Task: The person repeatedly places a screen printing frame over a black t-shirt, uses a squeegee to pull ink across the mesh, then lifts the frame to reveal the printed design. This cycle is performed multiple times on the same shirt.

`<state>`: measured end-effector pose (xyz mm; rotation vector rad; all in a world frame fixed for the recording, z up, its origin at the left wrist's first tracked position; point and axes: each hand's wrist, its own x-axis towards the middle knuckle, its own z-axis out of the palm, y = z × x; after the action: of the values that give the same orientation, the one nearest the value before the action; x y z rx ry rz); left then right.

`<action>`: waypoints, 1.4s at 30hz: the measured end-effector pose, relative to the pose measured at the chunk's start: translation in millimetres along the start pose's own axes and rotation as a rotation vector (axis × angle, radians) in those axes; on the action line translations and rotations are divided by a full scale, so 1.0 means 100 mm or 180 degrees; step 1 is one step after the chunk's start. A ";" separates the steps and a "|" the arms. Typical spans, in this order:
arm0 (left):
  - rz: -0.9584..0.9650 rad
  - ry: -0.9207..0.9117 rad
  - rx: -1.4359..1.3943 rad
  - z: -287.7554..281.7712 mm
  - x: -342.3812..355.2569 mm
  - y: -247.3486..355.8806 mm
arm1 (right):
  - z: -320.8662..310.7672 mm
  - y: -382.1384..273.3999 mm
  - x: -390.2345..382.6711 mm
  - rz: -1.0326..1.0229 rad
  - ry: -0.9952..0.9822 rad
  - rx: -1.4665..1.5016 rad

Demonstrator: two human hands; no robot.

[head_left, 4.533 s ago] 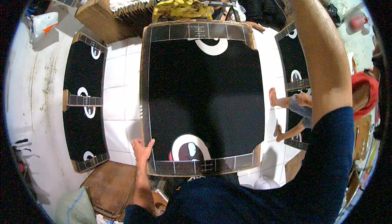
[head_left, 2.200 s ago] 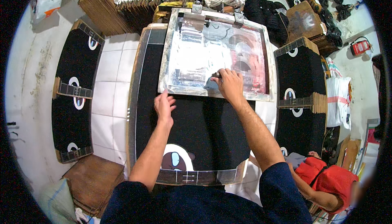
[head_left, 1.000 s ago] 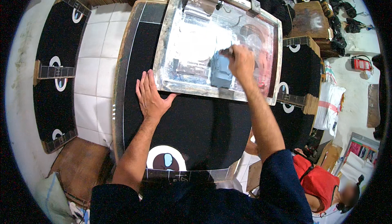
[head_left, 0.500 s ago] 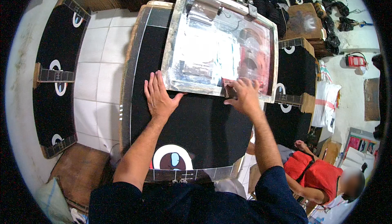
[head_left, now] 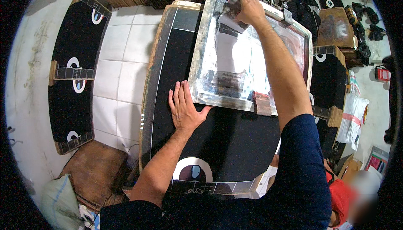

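Observation:
A screen-printing frame (head_left: 201,68) with a pale rim and shiny mesh lies over black fabric (head_left: 226,137) on a long board. My left hand (head_left: 184,110) is flat on the fabric at the frame's near left corner, thumb apart, fingertips by the rim. At the far end of the frame my right hand (head_left: 251,11) is closed on a squeegee (head_left: 230,18), tilted over the mesh; my fingers partly hide it. A smaller squeegee (head_left: 263,106) with red ink leans across the near rim. A printed eye (head_left: 194,170) shows on the fabric's near end.
More black printed pieces (head_left: 73,100) lie on a board on the left, beyond a white tiled floor (head_left: 121,54). Further printed fabric (head_left: 329,75) lies on the right. A co-worker in red (head_left: 342,196) is at lower right. Brown boards (head_left: 94,167) are stacked at lower left.
My right hand has let go of the small squeegee at the near rim, reached to the far end and taken hold of the larger squeegee. My left hand stays at the frame's corner.

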<state>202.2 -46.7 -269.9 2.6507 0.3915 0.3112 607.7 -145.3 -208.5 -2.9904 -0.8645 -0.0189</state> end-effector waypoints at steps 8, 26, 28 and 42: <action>-0.0097 -0.0105 -0.0140 -0.04 0.00 0.01 | -0.20 -0.22 -0.60 -0.0081 0.0146 0.0279; -0.0062 -0.0017 -0.0327 -0.02 -0.01 -0.05 | 0.00 -0.15 -0.68 -0.0092 0.0862 0.0174; -0.0051 0.0019 -0.0386 -0.02 -0.01 -0.04 | 0.02 -0.15 -0.65 -0.0212 0.0786 0.0043; 0.0022 -0.0002 -0.0910 0.02 0.06 -0.10 | -0.12 -0.70 -2.04 -0.0364 0.0431 0.0359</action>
<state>206.1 -36.6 -275.3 2.3729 0.3121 0.3412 397.8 -195.7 -199.1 -2.7948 -0.9844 -0.1674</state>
